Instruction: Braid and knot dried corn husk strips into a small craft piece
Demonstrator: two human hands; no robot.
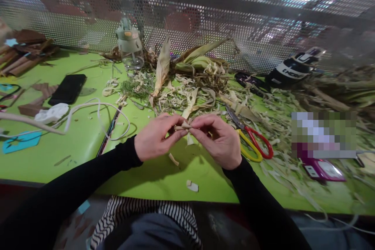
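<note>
Between my two hands, over the green table, is a small folded piece of pale dried corn husk (186, 125). My left hand (159, 136) pinches its left end between thumb and fingers. On the other end, the thumb and forefinger of my right hand (218, 136) are closed. A pale strip hangs below the fingertips, and a wider husk strip (191, 103) rises just behind them. Red and yellow handled scissors (254, 142) lie right of my right hand. Small husk scraps (192, 186) rest on the table nearer to me.
Husk shreds and whole corn husks (202, 60) cover the back of the green table (129, 179). A clear bottle (131, 47) stands by the perforated metal screen (96, 11). At left lie a black phone (68, 89) and white cable (88, 104); a black bottle (290, 71) leans at right.
</note>
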